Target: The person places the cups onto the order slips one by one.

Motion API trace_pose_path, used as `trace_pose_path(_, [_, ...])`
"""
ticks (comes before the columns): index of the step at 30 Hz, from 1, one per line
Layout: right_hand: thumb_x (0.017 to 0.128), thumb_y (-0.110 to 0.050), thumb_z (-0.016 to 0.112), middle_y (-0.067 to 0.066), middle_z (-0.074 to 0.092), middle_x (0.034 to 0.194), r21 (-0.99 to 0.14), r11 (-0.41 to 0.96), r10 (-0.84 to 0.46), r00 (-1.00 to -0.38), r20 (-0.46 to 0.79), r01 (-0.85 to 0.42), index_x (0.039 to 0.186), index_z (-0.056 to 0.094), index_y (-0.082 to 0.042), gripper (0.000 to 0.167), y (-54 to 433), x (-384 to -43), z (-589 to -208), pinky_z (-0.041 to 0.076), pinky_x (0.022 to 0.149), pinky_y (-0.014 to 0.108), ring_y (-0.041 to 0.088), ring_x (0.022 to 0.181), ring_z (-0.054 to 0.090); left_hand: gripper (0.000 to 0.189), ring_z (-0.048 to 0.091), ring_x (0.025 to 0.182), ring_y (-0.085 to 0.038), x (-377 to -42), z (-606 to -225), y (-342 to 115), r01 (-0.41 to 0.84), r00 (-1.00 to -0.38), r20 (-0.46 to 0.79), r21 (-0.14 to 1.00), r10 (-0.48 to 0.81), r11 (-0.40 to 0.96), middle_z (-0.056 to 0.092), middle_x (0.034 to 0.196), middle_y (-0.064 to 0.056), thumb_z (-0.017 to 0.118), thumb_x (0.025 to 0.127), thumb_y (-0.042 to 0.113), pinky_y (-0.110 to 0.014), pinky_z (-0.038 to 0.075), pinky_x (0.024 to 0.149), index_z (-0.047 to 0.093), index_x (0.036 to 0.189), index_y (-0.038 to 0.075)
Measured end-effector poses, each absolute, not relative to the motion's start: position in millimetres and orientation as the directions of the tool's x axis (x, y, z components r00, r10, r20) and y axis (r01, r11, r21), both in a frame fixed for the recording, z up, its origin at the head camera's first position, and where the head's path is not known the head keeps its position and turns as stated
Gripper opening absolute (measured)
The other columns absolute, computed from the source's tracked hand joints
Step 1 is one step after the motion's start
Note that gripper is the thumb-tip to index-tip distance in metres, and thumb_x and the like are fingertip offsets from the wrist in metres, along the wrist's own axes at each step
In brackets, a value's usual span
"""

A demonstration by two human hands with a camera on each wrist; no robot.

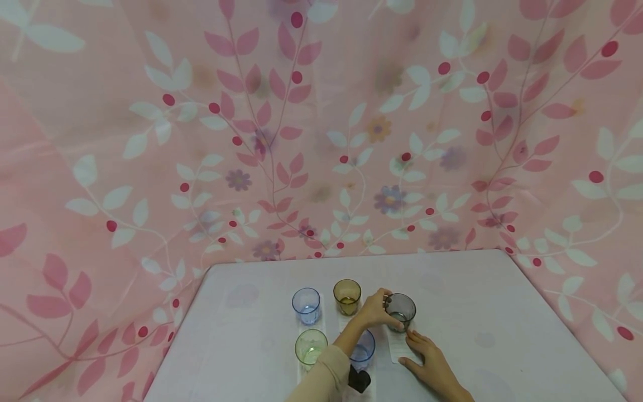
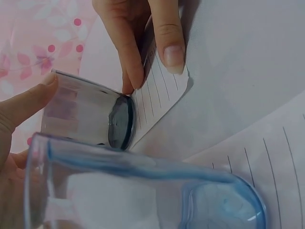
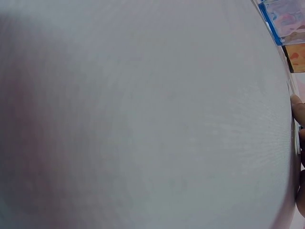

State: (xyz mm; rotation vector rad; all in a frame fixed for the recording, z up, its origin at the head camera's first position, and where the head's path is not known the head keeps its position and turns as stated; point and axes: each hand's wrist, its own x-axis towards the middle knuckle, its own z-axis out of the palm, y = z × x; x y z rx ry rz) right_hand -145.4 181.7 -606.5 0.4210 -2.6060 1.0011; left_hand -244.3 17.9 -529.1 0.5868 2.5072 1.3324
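My left hand [image 1: 377,310] holds a smoky grey glass tumbler [image 1: 402,314], fingers and thumb around its sides. The glass stands upright on the far end of a lined white paper strip [image 1: 400,349]. In the left wrist view, the left thumb lies along the wall of the grey glass [image 2: 86,107]. My right hand [image 1: 429,363] rests on the same strip, its fingertips close by the glass base and its thumb on the paper [image 2: 162,93]. Only some fingers [image 3: 298,112] show at the right edge of the right wrist view.
Left of the hands stand a light blue glass [image 1: 306,301], an amber glass [image 1: 347,293] and a green glass [image 1: 310,341]. A darker blue glass [image 1: 365,346] stands under the left forearm, beside a black heart-shaped thing [image 1: 359,381]. A floral curtain [image 1: 321,139] hangs behind the white table [image 1: 241,324].
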Motion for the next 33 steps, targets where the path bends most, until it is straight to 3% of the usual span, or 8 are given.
trace_pose_path(5, [0.068,-0.025,0.083,0.021,0.063,0.117,-0.574,0.716,-0.155,-0.892,0.424,-0.397,0.104,0.067,0.01,0.052,181,-146,-608,0.047,0.087,0.056,0.037,0.11,0.057,0.081,0.054,0.115,-0.037,-239,-528,13,0.248,-0.901,0.004,0.824,0.433,0.509,0.054,0.127,-0.025,0.087,0.065,0.013,-0.036,0.051,0.09,0.044,0.132,-0.002])
trace_pose_path(8, [0.067,-0.024,0.084,0.021,0.063,0.116,-0.564,0.721,-0.155,-0.887,0.435,-0.403,0.103,0.067,0.011,0.052,181,-146,-609,0.047,0.086,0.056,0.037,0.109,0.058,0.082,0.049,0.121,-0.039,-235,-524,5,0.246,-0.911,0.054,0.868,0.41,0.431,0.05,0.131,-0.027,0.085,0.068,0.013,-0.043,0.048,0.096,0.042,0.135,-0.002])
trace_pose_path(13, [0.066,-0.023,0.084,0.021,0.063,0.116,-0.556,0.727,-0.153,-0.885,0.44,-0.403,0.102,0.067,0.01,0.052,181,-147,-609,0.048,0.087,0.053,0.037,0.109,0.058,0.071,0.045,0.126,-0.038,-230,-504,-15,0.275,-0.914,0.171,0.928,0.368,0.25,0.047,0.135,-0.025,0.079,0.074,0.011,-0.045,0.042,0.101,0.043,0.134,-0.003])
trace_pose_path(20, [0.065,-0.024,0.085,0.02,0.063,0.117,-0.554,0.737,-0.15,-0.892,0.427,-0.389,0.103,0.067,0.01,0.053,182,-146,-606,0.048,0.089,0.046,0.035,0.11,0.058,0.056,0.049,0.12,-0.042,-220,-470,-53,0.333,-0.919,0.288,0.933,0.269,0.139,0.053,0.127,-0.028,0.073,0.079,0.004,-0.053,0.041,0.099,0.049,0.128,-0.008])
trace_pose_path(26, [0.073,-0.031,0.08,0.018,0.061,0.122,-0.579,0.742,-0.159,-0.929,0.335,-0.336,0.108,0.066,0.008,0.054,185,-145,-602,0.044,0.094,0.053,0.035,0.116,0.054,0.048,0.049,0.115,-0.05,-200,-427,-95,0.384,-0.913,0.348,0.909,0.213,0.161,0.053,0.12,-0.035,0.067,0.081,-0.004,-0.058,0.041,0.095,0.048,0.124,-0.015])
trace_pose_path(33, [0.079,-0.022,0.076,0.022,0.064,0.113,-0.518,0.772,-0.169,-0.905,0.391,-0.368,0.106,0.067,0.008,0.042,207,-150,-582,0.047,0.09,0.053,0.039,0.105,0.06,0.046,0.055,0.111,-0.044,-199,-420,-150,0.392,-0.918,0.391,0.871,0.066,0.295,0.059,0.116,-0.03,0.07,0.082,0.0,-0.044,0.05,0.091,0.053,0.122,-0.011])
